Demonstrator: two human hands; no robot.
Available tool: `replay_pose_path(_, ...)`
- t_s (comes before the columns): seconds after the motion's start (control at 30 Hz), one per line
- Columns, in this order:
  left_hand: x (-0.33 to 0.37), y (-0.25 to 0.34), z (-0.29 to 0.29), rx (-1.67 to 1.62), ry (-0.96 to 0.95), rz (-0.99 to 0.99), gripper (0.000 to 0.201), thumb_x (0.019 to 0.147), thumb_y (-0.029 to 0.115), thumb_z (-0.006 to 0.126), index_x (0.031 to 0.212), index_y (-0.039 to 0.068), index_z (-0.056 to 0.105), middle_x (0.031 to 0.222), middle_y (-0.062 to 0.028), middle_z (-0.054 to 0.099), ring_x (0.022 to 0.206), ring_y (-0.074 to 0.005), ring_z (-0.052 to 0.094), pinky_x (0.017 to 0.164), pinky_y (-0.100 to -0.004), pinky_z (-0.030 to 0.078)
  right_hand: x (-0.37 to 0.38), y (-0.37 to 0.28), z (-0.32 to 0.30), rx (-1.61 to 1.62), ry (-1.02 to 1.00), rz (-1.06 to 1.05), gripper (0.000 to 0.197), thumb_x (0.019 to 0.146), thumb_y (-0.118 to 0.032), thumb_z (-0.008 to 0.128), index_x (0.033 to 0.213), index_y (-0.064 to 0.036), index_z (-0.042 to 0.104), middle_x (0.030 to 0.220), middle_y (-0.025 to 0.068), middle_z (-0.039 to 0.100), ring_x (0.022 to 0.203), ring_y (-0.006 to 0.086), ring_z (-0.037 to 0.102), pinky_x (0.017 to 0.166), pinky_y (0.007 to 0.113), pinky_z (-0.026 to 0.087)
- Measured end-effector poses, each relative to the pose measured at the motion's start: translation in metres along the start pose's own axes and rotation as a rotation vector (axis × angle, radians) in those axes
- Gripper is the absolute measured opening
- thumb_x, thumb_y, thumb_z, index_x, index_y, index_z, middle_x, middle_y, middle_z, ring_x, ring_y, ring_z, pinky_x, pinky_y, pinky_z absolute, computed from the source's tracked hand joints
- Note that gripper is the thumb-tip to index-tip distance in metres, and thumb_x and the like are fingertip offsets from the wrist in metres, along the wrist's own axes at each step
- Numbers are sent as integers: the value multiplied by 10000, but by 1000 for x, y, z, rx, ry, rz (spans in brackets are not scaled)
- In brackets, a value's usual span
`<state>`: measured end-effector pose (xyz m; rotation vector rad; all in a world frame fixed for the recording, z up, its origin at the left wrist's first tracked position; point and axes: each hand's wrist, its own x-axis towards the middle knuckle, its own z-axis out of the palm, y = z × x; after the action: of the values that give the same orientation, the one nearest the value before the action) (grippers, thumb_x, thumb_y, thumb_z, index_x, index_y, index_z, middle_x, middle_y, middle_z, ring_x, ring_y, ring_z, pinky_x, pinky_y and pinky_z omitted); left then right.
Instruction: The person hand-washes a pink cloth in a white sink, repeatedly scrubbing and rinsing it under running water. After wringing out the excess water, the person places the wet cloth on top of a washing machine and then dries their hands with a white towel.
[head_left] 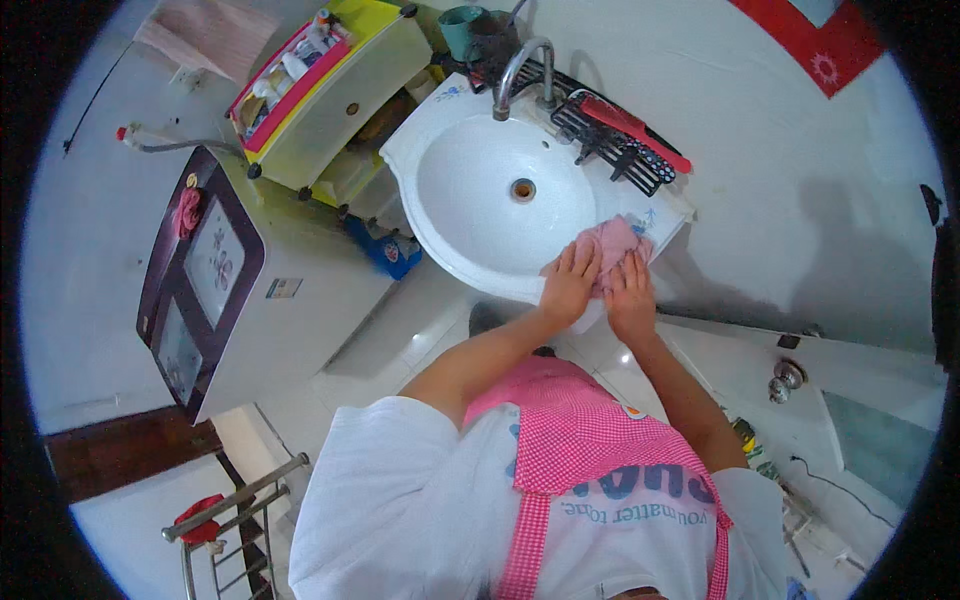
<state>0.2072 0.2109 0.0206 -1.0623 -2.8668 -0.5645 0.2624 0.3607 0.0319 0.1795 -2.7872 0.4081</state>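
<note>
A crumpled pink cloth [612, 245] lies on the right front corner of a white washbasin [470, 215]. My left hand [571, 284] is closed on the cloth's left side, at the basin's rim. Beside it, my right hand [630, 298] grips the cloth's near right part, fingers pressed into the fabric. The two hands are close together, and they hide the cloth's near edge. A curved metal faucet [525, 70] rises at the back of the basin, and the drain [522, 190] shows in the bowl.
Behind the basin, a black rack [600, 135] carries a red comb [622, 118] and a dotted brush. Green and dark cups [462, 32] stand at the back left. A drawer unit [350, 110] and a white cabinet [290, 270] stand left; a door knob [787, 381] is at right.
</note>
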Motion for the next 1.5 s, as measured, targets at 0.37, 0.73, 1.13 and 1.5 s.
replay_pose_path(0.37, -99, -58, -46, 110, -58, 57, 570, 764, 146, 565, 1297, 2, 425, 1427, -171, 333, 1310, -388, 303, 1080, -509, 230, -10, -78, 3, 146, -161, -262, 373, 791, -129, 515, 1131, 26, 528, 1306, 244, 430, 1269, 383, 365, 1068, 498, 258)
replay_pose_path(0.73, -131, -132, -62, 135, 55, -204, 576, 775, 39, 507, 1336, -12, 388, 1431, -151, 339, 1314, -368, 314, 1086, -430, 283, 36, -146, 77, 108, -187, -381, 362, 809, -114, 483, 1151, 3, 507, 1324, 227, 420, 1241, 375, 391, 1052, 489, 283)
replay_pose_path(1.13, -115, -221, -96, -53, -15, -294, 648, 749, -8, 508, 1377, 37, 355, 1462, -117, 301, 1329, -375, 291, 1079, -409, 312, 93, -228, 122, -4, -218, -214, 402, 809, -132, 499, 1181, 19, 501, 1279, 256, 435, 1171, 390, 443, 991, 477, 358)
replay_pose_path(1.5, -59, -356, -106, -95, 98, -31, 591, 786, 66, 514, 1363, 57, 391, 1466, -106, 303, 1341, -317, 294, 1103, -432, 262, 186, -286, 173, 57, -354, 30, 466, 802, -134, 530, 1214, 65, 446, 1345, 283, 355, 1202, 456, 389, 1006, 499, 327)
